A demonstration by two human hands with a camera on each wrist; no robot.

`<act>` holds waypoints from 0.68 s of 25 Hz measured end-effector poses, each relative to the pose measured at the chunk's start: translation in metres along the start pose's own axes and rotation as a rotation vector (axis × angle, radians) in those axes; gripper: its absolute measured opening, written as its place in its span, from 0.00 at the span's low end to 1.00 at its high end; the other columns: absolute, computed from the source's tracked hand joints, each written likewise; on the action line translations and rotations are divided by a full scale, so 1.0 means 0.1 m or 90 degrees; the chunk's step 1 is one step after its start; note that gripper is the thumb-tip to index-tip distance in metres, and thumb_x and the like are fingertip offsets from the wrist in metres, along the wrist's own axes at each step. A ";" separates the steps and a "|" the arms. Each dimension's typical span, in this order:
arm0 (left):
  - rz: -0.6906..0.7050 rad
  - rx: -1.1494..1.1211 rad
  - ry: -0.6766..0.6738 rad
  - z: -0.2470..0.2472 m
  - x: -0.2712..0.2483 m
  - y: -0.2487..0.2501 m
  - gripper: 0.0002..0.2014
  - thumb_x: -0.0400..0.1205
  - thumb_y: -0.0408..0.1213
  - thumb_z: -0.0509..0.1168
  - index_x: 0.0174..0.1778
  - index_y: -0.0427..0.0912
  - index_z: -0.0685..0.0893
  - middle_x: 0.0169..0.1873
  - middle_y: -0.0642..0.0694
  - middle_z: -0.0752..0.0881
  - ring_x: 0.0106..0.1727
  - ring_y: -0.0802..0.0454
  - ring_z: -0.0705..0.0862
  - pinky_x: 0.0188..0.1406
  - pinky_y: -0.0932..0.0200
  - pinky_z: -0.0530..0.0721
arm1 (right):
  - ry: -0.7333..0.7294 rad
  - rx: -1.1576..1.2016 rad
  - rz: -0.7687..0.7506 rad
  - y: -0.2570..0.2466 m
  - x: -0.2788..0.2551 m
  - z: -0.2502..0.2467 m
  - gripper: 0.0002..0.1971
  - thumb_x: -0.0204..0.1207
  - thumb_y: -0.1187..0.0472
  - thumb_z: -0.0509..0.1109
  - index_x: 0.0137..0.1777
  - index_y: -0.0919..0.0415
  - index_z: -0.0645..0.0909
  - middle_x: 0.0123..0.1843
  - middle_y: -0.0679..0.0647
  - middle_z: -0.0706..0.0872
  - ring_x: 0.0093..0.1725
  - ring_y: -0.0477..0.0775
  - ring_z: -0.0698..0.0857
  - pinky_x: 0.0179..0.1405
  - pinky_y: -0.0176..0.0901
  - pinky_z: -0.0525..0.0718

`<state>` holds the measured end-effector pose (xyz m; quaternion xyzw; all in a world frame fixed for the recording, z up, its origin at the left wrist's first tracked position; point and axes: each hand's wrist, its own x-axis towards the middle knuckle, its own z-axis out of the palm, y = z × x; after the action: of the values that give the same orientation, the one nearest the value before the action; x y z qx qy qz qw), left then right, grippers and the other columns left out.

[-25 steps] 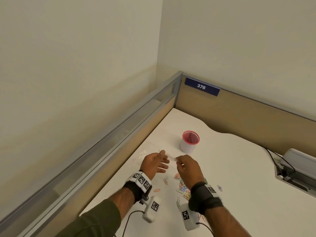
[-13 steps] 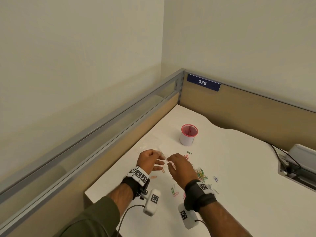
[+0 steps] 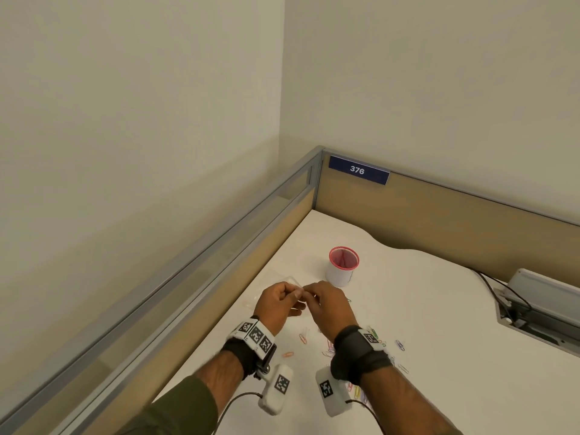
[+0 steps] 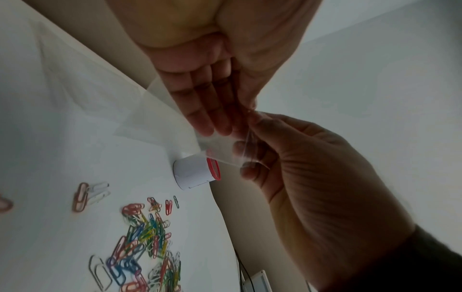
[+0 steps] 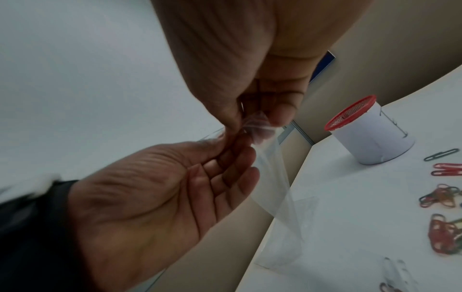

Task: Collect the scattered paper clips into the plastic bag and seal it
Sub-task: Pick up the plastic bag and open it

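Note:
A clear plastic bag [image 3: 293, 282] hangs above the white table [image 3: 439, 309], held at its top edge by both hands. My left hand [image 3: 293, 293] pinches the bag's rim [image 5: 222, 134] with thumb and forefinger, its other fingers [image 4: 207, 118] straight behind the film. My right hand [image 3: 309, 291] pinches the same rim [image 5: 257, 126] right beside it. The bag's body [image 4: 160, 118] droops towards the table and looks empty. Several coloured paper clips [image 4: 145, 237] lie scattered below and to the right of the hands, with single clips [image 3: 303, 336] near the left wrist.
A white cup with a red mesh rim [image 3: 342, 265] stands just beyond the hands. Partition walls close off the table's left and far sides, with a blue 376 label [image 3: 357, 170]. A recessed cable box [image 3: 539, 312] sits at the right.
Both hands have drawn together and lifted the bag's top edge off the table. The left hand, loose over the bag a second ago, now pinches it.

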<state>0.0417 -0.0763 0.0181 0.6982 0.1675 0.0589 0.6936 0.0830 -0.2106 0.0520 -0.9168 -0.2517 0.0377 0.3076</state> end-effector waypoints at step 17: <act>0.010 -0.004 -0.008 0.02 0.11 -0.04 0.06 0.84 0.31 0.69 0.51 0.30 0.85 0.38 0.40 0.92 0.39 0.47 0.90 0.49 0.47 0.91 | 0.009 0.140 0.074 0.08 0.02 0.04 0.08 0.83 0.59 0.62 0.48 0.55 0.82 0.40 0.51 0.88 0.37 0.50 0.87 0.45 0.49 0.90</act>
<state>0.0519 -0.0748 0.0128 0.6979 0.1575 0.0607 0.6961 0.0870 -0.2130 0.0441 -0.8909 -0.1901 0.0763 0.4054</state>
